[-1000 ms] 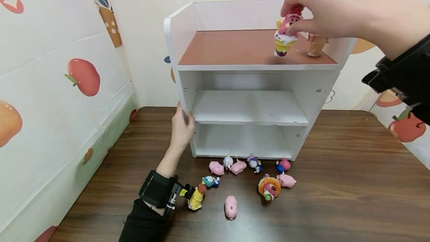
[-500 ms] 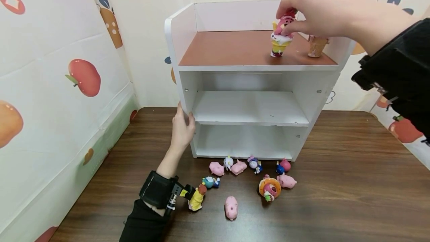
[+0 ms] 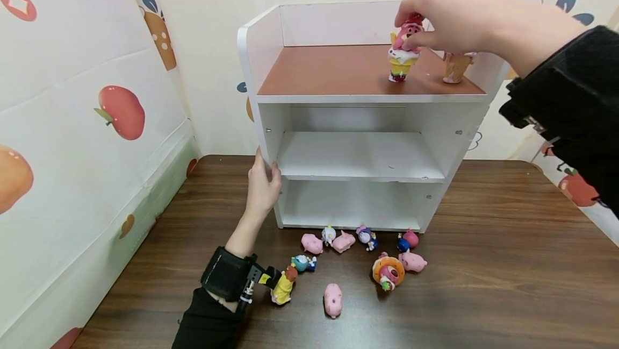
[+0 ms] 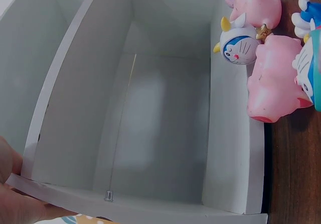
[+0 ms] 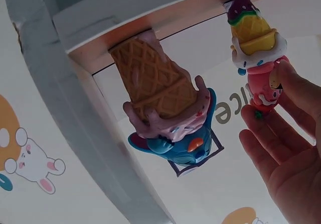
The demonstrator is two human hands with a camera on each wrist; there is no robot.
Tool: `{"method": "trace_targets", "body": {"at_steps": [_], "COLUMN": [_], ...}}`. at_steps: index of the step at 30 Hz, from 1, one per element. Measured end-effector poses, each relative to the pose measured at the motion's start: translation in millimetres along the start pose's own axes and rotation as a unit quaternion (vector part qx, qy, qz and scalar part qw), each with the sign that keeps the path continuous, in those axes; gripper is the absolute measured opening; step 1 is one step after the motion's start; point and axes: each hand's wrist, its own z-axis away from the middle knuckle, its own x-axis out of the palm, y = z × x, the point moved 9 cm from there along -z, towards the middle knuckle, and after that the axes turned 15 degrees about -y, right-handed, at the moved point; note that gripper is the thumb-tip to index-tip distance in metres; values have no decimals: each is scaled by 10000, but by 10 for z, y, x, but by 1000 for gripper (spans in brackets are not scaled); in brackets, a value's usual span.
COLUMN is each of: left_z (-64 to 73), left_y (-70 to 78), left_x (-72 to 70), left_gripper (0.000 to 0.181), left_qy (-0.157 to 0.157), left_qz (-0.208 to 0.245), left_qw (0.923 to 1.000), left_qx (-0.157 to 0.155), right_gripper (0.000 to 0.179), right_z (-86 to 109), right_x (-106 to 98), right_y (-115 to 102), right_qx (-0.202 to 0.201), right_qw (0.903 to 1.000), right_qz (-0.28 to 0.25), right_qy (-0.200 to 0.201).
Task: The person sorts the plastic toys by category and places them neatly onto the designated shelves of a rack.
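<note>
My right hand (image 3: 456, 15) pinches a pink bear figurine in a yellow ice-cream cone (image 3: 402, 59) between thumb and fingers, by its upper part. The figurine is upright, with its base at the brown top board (image 3: 329, 69) of a small white shelf unit (image 3: 362, 152). To its right, partly behind the hand, stands a waffle-cone figurine (image 3: 456, 68); the right wrist view shows its blue big-eared character (image 5: 193, 143) on pink ice cream. My left hand (image 3: 261, 193) grips the front edge of the shelf's left side panel (image 4: 135, 206), thumb and fingers on either side.
Several small figurines lie on the dark wooden table (image 3: 508, 263) before the shelf: pink pigs (image 3: 332, 300), a doughnut-ring bear (image 3: 388, 272), a yellow-dressed figure (image 3: 283, 285) near the left wrist and blue-and-white cats (image 4: 239, 48). Patterned wall covering (image 3: 213, 58) stands behind and at the left.
My right hand has moved slightly left and down with the bear figurine, bringing its base to the top board. My left hand has stayed on the side panel.
</note>
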Motion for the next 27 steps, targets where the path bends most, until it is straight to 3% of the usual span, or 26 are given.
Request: {"method": "trace_targets", "body": {"at_steps": [11,17,21,23,27], "left_z": [-8,-9,-10,-10,-7], "left_y": [-11,-6,-4,-12,-8], "left_x": [14,17,1,-1,1], "left_gripper": [49,48,48,49,49], "left_qy": [50,22,46,48,36], "left_qz": [-23,14,34,24,13], "left_qw": [10000,10000,10000,10000,10000], "left_qx": [-2,19,3,-25,-41], "right_gripper": [34,37,43,50,61], "right_z": [5,67,84,44,-230], "right_x": [19,-46,-10,88,568], "right_y": [66,45,129,305,1178], "right_qx": [191,46,173,225,-69], "right_qw": [9995,9993,9986,9976,9913], "right_qz": [-158,-286,-155,-299,-512], "right_qy": [-186,221,483,588,1214]}}
